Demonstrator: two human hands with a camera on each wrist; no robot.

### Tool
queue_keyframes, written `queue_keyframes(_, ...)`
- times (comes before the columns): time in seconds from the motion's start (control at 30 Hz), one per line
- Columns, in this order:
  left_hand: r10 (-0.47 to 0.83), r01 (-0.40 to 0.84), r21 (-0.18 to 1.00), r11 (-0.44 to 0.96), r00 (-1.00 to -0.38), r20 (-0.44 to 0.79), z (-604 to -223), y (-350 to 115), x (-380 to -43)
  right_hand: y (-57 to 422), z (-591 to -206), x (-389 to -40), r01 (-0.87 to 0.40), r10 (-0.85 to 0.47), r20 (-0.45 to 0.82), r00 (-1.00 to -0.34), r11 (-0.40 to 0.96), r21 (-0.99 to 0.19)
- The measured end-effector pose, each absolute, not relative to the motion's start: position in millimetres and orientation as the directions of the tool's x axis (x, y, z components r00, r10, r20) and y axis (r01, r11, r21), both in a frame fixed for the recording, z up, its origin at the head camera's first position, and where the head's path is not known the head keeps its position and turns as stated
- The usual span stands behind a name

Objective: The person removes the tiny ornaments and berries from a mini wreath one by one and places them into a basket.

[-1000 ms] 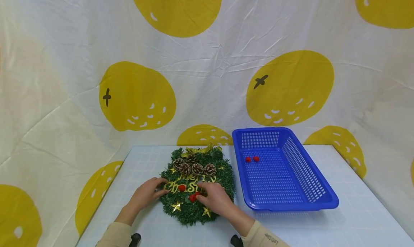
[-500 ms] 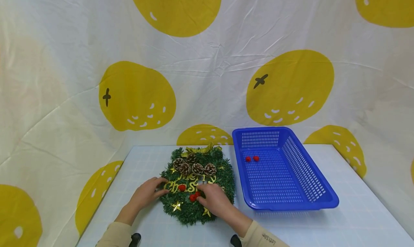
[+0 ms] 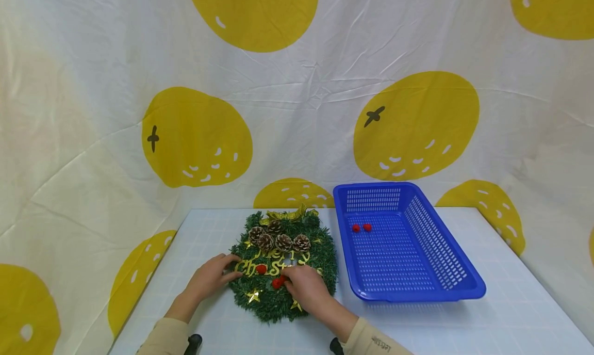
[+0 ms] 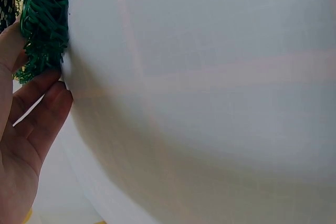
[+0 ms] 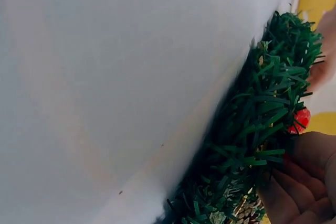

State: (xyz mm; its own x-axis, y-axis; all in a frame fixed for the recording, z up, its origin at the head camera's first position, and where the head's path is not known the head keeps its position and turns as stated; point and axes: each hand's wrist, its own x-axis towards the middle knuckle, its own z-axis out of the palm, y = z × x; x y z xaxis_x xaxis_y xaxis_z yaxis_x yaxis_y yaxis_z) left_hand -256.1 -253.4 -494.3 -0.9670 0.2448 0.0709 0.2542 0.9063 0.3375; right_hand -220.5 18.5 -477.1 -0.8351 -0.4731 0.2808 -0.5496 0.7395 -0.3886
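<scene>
A green Christmas wreath (image 3: 266, 311) lies flat on the table, with gold lettering (image 3: 246, 268), pine cones (image 3: 284, 242) and gold stars (image 3: 253, 296) on it. My left hand (image 3: 211, 278) holds its left edge; the left wrist view has the thumb on the tinsel and the other fingers (image 4: 52, 111) at its outer side. Over the lower middle, my right hand (image 3: 307, 289) pinches at a red berry (image 3: 277, 283), the fingertips partly hidden in the tinsel. One more red berry (image 3: 261, 269) sits on the lettering to the left.
Right of the wreath stands a blue plastic basket (image 3: 419, 296), with two red berries (image 3: 362, 228) near its left wall. Behind the table (image 3: 515, 293) hangs a white cloth (image 3: 301, 133) printed with yellow fruit.
My right hand has shifted slightly left, its fingertips closing in on the red berry and covering more of it. My left hand and the wreath have stayed in place.
</scene>
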Motion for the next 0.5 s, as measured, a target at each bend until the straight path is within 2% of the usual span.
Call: queue_keyframes(0.5, 0.244, 0.254, 0.332, 0.909, -0.967, 0.073, -495.2, -253.0, -257.3, 16.5, -478.3, -217.9, -0.561, -0.466, 0.323, -0.824, 0.749, -0.351)
